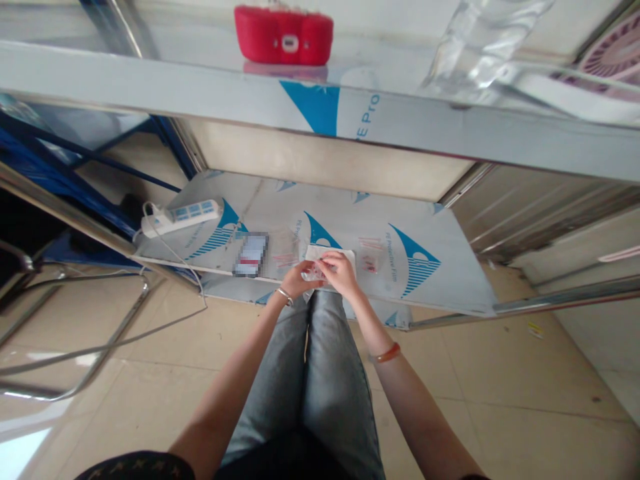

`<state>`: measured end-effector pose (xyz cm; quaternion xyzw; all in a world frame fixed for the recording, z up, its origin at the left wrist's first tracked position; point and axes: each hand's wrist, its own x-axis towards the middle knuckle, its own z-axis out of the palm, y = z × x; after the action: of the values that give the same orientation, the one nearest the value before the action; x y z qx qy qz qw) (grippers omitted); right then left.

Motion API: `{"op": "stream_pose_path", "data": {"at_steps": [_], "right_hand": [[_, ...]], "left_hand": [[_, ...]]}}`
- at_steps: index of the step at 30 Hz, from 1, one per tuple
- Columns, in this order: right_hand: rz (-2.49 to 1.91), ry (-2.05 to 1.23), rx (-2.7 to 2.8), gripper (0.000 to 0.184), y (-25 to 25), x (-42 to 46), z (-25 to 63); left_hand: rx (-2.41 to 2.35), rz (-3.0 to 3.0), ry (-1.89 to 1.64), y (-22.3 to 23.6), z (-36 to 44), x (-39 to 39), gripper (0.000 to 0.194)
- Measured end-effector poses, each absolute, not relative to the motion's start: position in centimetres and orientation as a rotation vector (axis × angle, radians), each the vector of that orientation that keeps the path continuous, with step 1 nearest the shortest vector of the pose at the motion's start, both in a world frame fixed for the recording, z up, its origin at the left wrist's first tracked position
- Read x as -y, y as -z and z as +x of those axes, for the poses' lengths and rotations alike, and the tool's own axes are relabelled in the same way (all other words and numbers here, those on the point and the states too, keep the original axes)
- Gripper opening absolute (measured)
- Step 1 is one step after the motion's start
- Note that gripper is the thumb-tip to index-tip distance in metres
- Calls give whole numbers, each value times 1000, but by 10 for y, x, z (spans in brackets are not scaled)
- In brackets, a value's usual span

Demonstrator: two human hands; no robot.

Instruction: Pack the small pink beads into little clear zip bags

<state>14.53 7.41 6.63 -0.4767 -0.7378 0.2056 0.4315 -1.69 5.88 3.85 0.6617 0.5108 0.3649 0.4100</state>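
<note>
My left hand [299,277] and my right hand [340,272] meet over my knees at the front edge of a low metal shelf [450,280]. Together they pinch a small clear packet [315,272] with red marks on it. Under the hands lies a white sheet [320,253]. A silver bracelet is on my left wrist, an orange band on my right. Two more small clear packets with red contents lie on the shelf, one to the left [285,257] and one to the right [371,257] of my hands.
A white power strip [183,217] with a cable lies at the shelf's left end, beside a blurred card-like item [250,255]. On the upper shelf [150,83] sit a red case [283,35], a clear bottle [475,47] and a pink fan [615,53]. A metal chair frame [75,333] stands left.
</note>
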Motion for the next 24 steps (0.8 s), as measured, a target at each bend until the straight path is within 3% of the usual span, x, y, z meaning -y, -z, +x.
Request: {"op": "stream_pose_path", "data": {"at_steps": [6,14,24], "right_hand": [[-1405,-383,1668,18,-37,-74,158],[-1570,-366,1881,19,12,-60,150],[-1440,-421,1834,11,-5,-74,147]], "left_hand": [[-1301,1600,-956,-47,-22,-59,53],[-1230,1413,-982,-41,-31,-58,52],[-1122,1454,-915,-39,-38,-60,52]]}}
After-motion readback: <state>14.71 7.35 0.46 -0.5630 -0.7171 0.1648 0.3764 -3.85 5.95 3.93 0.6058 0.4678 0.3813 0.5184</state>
